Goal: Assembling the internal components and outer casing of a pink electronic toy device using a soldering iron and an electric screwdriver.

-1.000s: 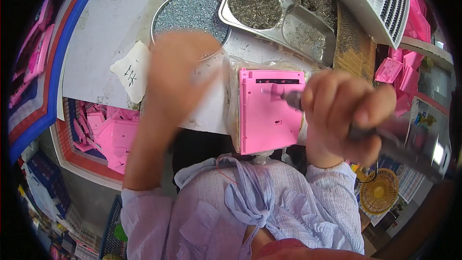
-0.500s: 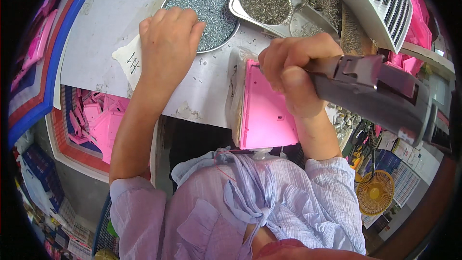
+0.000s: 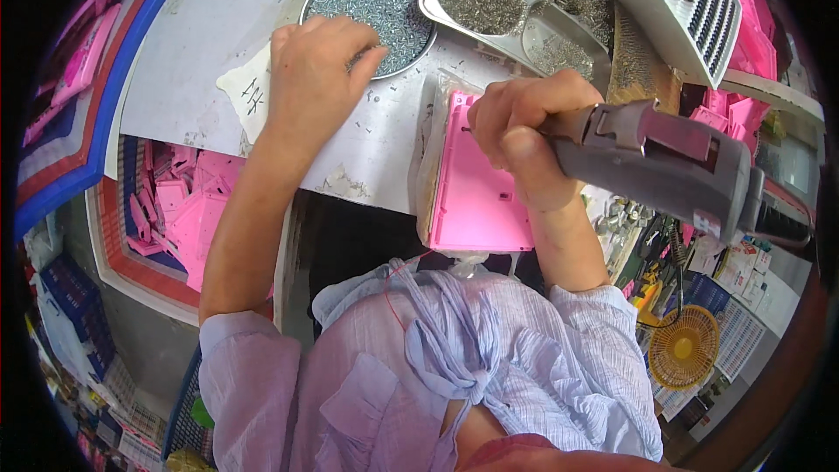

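My left hand (image 3: 322,79) is over the near left part of a round metal dish (image 3: 434,42) of small silvery screws (image 3: 380,9). Its fingers are curled toward the thumb; whatever lies between them is hidden. My right hand (image 3: 535,135) grips a dark grey electric screwdriver (image 3: 647,157), held nearly level with its thin bit pointing left. The bit is over the upper left part of a flat pink plastic panel (image 3: 476,197); whether it touches cannot be told. The panel lies on a plastic-wrapped block (image 3: 426,183) at the table's front edge.
A metal tray (image 3: 437,10) of small springs or screws stands behind the panel. Beside it, a white rack (image 3: 673,0) holds rows of dark pieces. A bin of pink plastic parts (image 3: 188,210) sits at the left. A yellow basket (image 3: 684,345) is at the lower right.
My left hand has shifted slightly right at the dish, and its fingers and thumb have drawn into a curl. The screwdriver's rear end has tilted, with its bit staying near the panel's upper left.
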Tool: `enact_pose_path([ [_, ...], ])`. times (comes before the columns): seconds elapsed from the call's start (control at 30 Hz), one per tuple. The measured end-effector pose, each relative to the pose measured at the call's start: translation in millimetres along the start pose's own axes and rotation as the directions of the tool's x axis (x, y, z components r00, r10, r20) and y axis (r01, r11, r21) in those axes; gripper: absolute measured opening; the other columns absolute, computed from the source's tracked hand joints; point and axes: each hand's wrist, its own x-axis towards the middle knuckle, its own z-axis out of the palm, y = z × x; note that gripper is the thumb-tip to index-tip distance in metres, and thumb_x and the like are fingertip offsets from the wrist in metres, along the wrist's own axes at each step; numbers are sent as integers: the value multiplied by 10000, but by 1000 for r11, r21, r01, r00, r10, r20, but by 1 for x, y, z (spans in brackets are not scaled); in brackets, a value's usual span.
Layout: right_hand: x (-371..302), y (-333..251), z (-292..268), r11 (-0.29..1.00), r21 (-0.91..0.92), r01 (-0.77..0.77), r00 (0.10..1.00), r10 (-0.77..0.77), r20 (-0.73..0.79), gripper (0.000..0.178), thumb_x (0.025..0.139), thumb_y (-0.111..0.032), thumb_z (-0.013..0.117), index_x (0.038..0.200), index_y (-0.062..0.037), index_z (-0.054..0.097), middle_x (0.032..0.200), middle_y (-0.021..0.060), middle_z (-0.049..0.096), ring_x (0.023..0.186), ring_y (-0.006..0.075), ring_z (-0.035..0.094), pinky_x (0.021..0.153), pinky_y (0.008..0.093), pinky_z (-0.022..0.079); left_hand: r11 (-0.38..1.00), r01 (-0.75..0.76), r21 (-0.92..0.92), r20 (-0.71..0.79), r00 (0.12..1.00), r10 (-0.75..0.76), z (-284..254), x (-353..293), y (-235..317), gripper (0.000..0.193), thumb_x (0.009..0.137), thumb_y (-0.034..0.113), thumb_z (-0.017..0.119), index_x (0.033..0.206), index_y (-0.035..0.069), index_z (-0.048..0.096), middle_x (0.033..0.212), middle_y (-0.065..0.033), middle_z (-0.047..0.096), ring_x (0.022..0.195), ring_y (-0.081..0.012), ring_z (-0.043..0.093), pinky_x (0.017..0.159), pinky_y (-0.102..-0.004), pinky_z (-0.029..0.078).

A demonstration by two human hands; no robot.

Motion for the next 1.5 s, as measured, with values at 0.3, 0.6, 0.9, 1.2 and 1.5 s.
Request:
enact_pose_path([
  [0.3, 17, -55, -10, 953, 288, 94, 993, -110, 40, 364, 992, -424, 650, 1128, -114, 518, 623, -45, 502, 503, 107, 445, 464, 291, 366, 941, -192, -277, -26, 981, 193, -20, -36, 62, 206, 795, 102, 796, 970, 121, 689, 901, -7, 703, 793, -191, 633, 786, -384, 388],
  [0.6, 0, -77, -8, 931, 351, 100, 980, -154, 129, 408, 974, -534, 651, 1116, -177, 516, 641, -67, 530, 519, 92, 470, 485, 268, 402, 870, -148, -471, -84, 989, 123, -18, -57, 91, 236, 741, 66, 817, 936, 126, 699, 852, -6, 713, 694, -182, 624, 715, -354, 374],
  [0.9, -11, -79, 0, 945, 325, 49, 990, -89, 111, 370, 995, -497, 629, 1103, -162, 513, 624, -58, 507, 507, 99, 453, 494, 280, 397, 804, -12, -594, 1, 1000, 16, -24, -67, 97, 161, 750, 60, 814, 866, 113, 715, 806, -16, 713, 694, -162, 630, 708, -348, 372],
  [1.2, -13, -78, 2, 933, 355, 52, 990, -96, 107, 374, 982, -494, 654, 1083, -163, 511, 621, -54, 507, 507, 101, 455, 498, 277, 396, 879, -166, -446, -69, 986, 151, -26, -68, 92, 233, 725, 11, 794, 917, 100, 695, 796, -18, 685, 644, -185, 561, 728, -362, 365],
  [1.5, -21, -84, 18, 934, 348, -85, 996, 78, 33, 389, 961, -455, 703, 1042, -122, 517, 610, -28, 504, 497, 124, 461, 474, 314, 369, 888, -367, -278, 119, 904, 411, -47, -51, 92, 168, 765, 159, 786, 864, 111, 659, 812, -3, 649, 725, -183, 594, 780, -389, 417],
])
